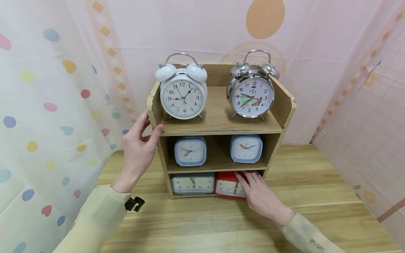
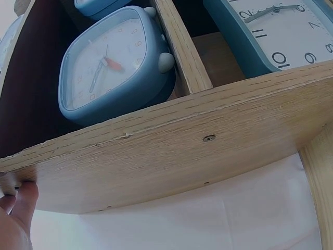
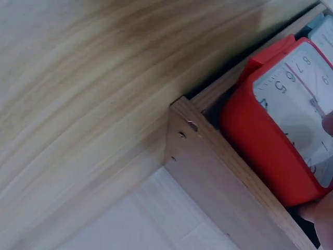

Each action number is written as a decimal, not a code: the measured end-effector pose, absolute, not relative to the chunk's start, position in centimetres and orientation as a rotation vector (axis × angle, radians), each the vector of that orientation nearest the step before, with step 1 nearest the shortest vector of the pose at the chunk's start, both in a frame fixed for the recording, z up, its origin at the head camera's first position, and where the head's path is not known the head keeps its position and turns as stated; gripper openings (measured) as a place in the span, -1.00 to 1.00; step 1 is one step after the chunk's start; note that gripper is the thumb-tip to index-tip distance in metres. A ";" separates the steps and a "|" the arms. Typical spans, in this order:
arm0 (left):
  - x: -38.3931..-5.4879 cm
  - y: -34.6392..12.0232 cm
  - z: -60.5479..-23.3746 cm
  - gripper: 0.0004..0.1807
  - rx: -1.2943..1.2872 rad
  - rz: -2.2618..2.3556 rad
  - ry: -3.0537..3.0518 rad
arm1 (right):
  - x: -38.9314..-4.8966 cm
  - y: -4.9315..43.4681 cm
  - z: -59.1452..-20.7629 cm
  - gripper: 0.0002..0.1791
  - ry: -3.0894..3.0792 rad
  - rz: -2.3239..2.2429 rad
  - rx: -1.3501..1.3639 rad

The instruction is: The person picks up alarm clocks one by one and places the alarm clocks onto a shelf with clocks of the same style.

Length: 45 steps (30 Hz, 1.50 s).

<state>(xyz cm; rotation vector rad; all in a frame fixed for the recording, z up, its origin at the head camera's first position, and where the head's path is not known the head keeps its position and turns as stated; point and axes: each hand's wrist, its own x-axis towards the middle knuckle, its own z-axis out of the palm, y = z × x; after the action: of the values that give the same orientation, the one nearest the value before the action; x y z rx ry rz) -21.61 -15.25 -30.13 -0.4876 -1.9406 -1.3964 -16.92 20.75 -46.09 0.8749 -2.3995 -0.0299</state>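
Observation:
A small three-tier wooden shelf (image 1: 202,133) stands on the table. My left hand (image 1: 138,147) holds its left side panel, thumb at the front edge and fingers against the outer face. In the bottom tier, my right hand (image 1: 262,195) grips a red alarm clock (image 1: 226,177), fingers over its top and the thumb at its dial. The red clock (image 3: 260,151) sits slightly tilted, its front jutting past the shelf edge. Beside it stands a grey-green clock (image 1: 193,192). Two light-blue clocks, one on the left (image 1: 190,163) and one on the right (image 1: 246,137), occupy the middle tier.
On the top tier stand a white twin-bell clock (image 1: 183,105) at left and a silver twin-bell clock (image 1: 251,109) at right. The wood-grain table (image 1: 190,228) extends in front. A patterned curtain (image 1: 190,28) hangs behind and at both sides.

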 end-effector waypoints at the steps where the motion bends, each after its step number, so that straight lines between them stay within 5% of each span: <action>1: -21.6 -15.2 -30.1 -0.40 -0.491 -1.398 -1.940 | -16.9 20.7 -46.0 -0.32 -2.413 -0.015 0.874; 26: -21.6 -15.0 -30.0 -0.40 -0.503 -1.396 -1.915 | -16.8 20.9 -44.7 -0.39 -2.552 0.251 0.907; 45: -21.5 -15.0 -30.0 -0.40 -0.484 -1.406 -1.918 | -16.3 20.3 -46.5 -0.19 -2.313 0.021 0.919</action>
<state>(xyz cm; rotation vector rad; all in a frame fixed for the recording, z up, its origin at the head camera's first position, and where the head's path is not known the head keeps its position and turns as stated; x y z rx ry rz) -21.54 -14.98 -30.04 -0.4835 -1.9180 -1.4061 -16.34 20.32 -46.50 0.9190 -2.3134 0.0208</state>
